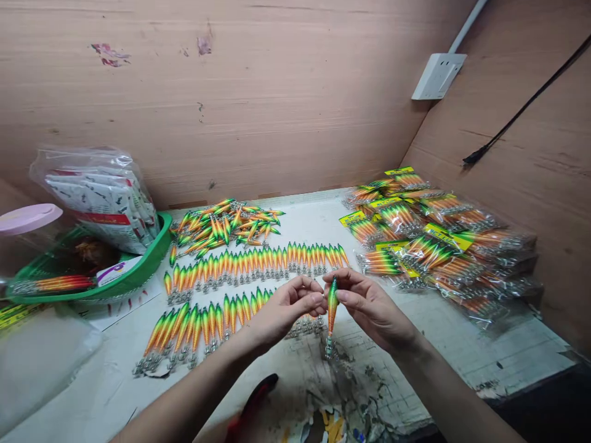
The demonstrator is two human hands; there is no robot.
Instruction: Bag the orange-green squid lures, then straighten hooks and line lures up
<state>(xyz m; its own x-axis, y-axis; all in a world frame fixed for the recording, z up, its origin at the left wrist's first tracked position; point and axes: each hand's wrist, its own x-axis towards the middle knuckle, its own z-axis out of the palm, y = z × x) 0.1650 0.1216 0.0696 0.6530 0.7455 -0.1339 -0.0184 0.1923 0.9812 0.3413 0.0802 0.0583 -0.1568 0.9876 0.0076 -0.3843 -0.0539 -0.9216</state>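
Observation:
My right hand [376, 311] pinches a green, yellow and orange fishing lure [332, 307] near its top, between thumb and fingers. The lure hangs upright with its ring of metal hooks at the bottom. Close beside it, on the left, my left hand [293, 307] has thumb and fingers closed together; whatever they hold is too small to make out. Behind and under my left hand are two rows of similar lures: a back row [252, 264] and a front row [203, 326], green ends pointing away from me. A loose pile of lures [226, 224] sits farther back.
At right lies a heap of clear bags packed with lures [429, 246]. A green basket [159, 246] at left holds bagged packets [104, 203] and red lures. A red-and-black handled tool [253, 403] and scraps [335, 424] are near me. Cardboard walls surround the table, with a wall socket [438, 75].

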